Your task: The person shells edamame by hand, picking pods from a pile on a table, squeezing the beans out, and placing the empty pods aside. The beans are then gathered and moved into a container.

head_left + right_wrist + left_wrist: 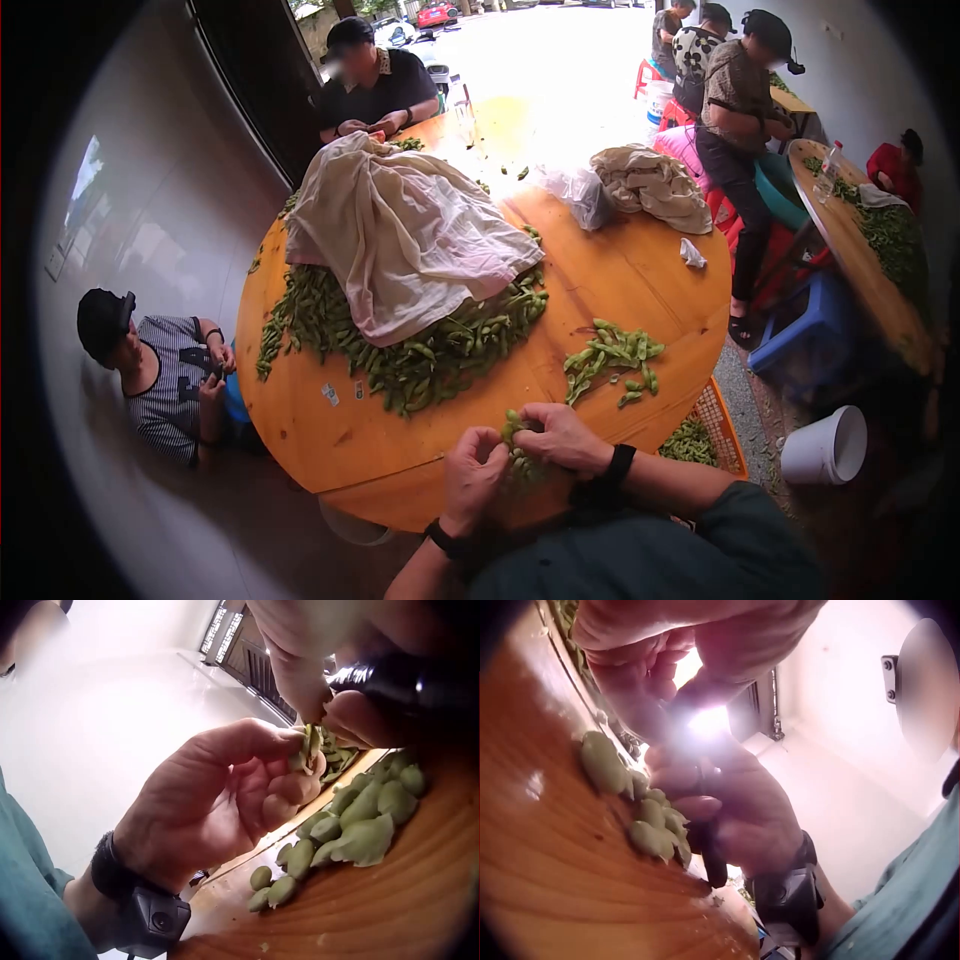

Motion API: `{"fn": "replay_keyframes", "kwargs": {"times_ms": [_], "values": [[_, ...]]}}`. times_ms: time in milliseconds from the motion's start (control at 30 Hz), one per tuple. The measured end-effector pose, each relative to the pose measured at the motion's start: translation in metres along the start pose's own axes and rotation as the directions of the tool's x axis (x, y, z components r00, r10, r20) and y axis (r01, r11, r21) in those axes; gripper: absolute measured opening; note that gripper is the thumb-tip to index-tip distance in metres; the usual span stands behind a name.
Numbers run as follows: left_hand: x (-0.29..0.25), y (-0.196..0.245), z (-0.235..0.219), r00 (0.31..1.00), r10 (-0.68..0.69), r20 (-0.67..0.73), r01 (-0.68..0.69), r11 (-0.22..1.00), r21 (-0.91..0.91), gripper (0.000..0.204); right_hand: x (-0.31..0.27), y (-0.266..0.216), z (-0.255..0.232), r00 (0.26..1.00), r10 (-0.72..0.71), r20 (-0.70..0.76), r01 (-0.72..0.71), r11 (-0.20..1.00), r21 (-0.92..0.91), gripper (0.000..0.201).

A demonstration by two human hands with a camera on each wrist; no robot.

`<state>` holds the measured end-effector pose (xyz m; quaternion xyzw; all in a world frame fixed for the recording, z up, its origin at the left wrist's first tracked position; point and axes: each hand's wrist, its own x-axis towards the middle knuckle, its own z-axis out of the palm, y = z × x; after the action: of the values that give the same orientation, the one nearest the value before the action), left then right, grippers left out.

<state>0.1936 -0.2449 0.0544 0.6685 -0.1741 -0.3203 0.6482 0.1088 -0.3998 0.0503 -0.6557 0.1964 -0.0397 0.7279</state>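
Observation:
Close to the near edge of the table [620,270], my left hand [475,478] pinches a split green soybean pod [312,746] between thumb and fingers. My right hand [565,440] meets it there, its thumb and finger gripping the pod's upper end. A shiny black piece [397,682] lies along the right hand's fingers; what it is I cannot tell. Below both hands, a small heap of shelled green beans [300,859] rests on the wood, with an empty-looking pod shell [364,841] among them.
A large pile of pods [430,365] sits at left under a pale cloth [400,235]. A smaller group of pods [615,350] lies to the right. An orange crate [728,425] and white bucket [825,447] stand below at right. Other people sit around.

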Motion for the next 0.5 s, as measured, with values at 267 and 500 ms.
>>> {"fn": "replay_keyframes", "kwargs": {"times_ms": [267,500], "values": [[-0.002,-0.011,-0.014,0.995,0.097,0.017,-0.098,0.946,0.309,0.009,0.004,0.001,-0.007,0.984,-0.135,-0.116,0.117,0.982,-0.146,0.014],[0.002,0.027,0.000,0.936,0.345,0.072,-0.338,0.825,0.453,0.014,-0.004,-0.020,-0.009,0.958,-0.280,0.064,0.265,0.777,-0.571,0.018]]}}
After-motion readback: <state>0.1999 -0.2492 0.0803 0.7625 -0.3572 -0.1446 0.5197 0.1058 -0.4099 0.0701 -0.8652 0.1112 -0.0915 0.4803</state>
